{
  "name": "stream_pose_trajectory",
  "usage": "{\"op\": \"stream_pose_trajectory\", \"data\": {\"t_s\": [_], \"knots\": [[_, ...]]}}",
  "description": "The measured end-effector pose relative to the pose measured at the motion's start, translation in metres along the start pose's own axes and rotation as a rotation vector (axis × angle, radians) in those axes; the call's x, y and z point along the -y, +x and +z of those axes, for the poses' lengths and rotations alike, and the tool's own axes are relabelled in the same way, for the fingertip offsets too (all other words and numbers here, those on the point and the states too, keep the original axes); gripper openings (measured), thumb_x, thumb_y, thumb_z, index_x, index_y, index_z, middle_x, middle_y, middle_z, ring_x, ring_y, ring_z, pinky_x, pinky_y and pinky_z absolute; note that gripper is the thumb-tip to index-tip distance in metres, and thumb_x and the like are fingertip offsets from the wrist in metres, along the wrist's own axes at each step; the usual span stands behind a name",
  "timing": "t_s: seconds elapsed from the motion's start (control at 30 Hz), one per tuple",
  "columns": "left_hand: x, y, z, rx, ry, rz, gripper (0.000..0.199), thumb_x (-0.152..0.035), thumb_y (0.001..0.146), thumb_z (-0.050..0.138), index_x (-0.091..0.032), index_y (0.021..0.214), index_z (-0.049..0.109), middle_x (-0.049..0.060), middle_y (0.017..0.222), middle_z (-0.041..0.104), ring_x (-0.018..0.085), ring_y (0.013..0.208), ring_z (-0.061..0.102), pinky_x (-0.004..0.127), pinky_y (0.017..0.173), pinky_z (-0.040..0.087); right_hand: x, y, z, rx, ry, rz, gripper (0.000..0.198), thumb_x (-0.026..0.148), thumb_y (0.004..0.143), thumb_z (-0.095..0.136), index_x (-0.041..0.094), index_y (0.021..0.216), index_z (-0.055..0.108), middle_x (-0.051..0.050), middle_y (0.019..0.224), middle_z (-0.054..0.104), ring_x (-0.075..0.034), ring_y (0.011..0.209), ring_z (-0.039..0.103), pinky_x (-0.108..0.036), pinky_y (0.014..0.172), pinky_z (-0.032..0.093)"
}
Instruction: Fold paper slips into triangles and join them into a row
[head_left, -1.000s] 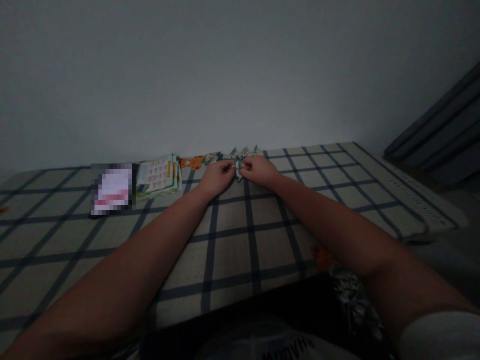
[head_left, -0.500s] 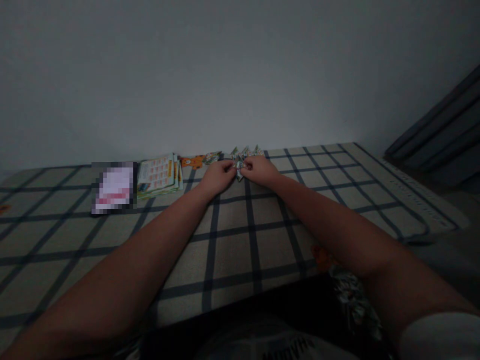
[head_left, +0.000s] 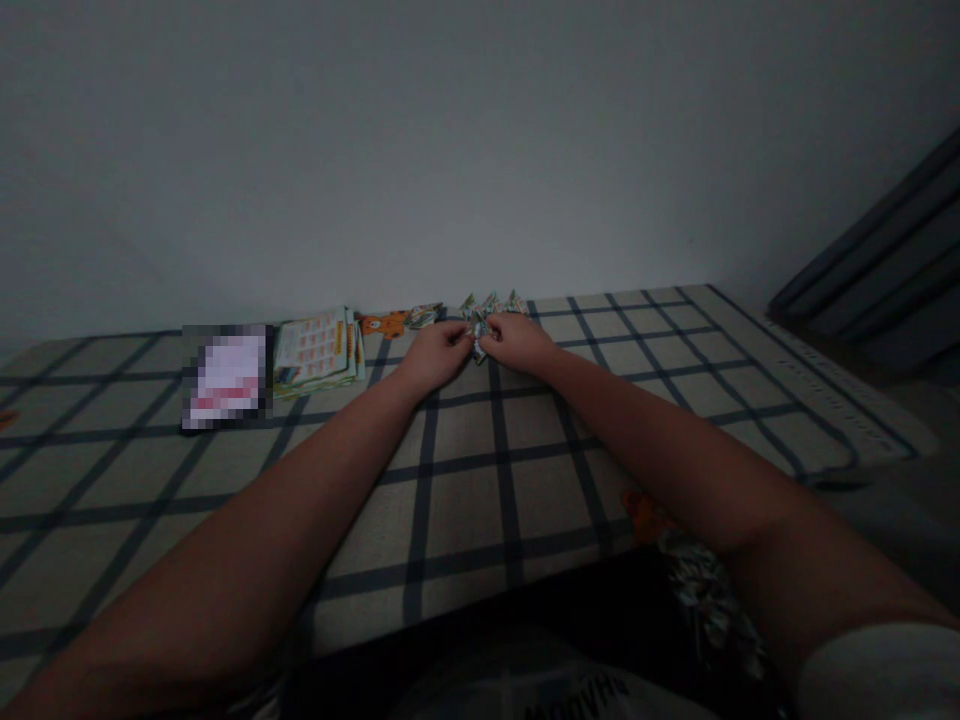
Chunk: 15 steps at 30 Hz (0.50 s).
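Between my two hands is a small folded paper piece [head_left: 480,342], pointed and printed in green and white. My left hand [head_left: 439,352] pinches its left side, with thumb and fingertips closed. From the right, my right hand [head_left: 517,342] pinches the same piece. Just behind it, several similar pointed folded papers [head_left: 491,303] stand in a row by the wall. Another folded paper bundle [head_left: 424,315] lies beyond my left hand. The fingertips partly cover the held piece, so its exact shape cannot be made out.
A checked cloth [head_left: 465,480] covers the table. A stack of printed sheets [head_left: 319,350] lies to the left, beside a blurred-out phone-like device [head_left: 229,378]. More folded paper pieces [head_left: 709,590] lie near my lap under the right arm. A dark curtain [head_left: 885,270] hangs at right.
Both hands stay in nearly the same place on the paper piece. The piece looks slightly turned between the fingertips; nothing else has visibly moved.
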<state>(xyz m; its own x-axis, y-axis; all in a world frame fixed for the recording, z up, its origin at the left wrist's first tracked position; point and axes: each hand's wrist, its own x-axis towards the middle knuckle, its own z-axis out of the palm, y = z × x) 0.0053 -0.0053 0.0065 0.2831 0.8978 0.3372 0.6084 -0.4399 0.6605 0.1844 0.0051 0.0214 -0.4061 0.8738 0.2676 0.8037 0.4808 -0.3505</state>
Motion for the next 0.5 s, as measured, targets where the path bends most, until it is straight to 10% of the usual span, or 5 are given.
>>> {"op": "stream_pose_trajectory", "data": {"t_s": [0.5], "knots": [[0.005,0.001,0.002,-0.025,0.036,0.039,0.029,-0.035,0.087,0.048,-0.017,0.079,0.07,0.004,0.074,0.069,0.019,0.073,0.059,0.029,0.068,0.043,-0.01,0.004,0.006,0.022,0.103,-0.094,0.018,0.03,0.091,0.048,0.017,0.087,0.059,-0.004,0.083,0.061,-0.016,0.072,0.046,-0.029,0.064,0.028]]}}
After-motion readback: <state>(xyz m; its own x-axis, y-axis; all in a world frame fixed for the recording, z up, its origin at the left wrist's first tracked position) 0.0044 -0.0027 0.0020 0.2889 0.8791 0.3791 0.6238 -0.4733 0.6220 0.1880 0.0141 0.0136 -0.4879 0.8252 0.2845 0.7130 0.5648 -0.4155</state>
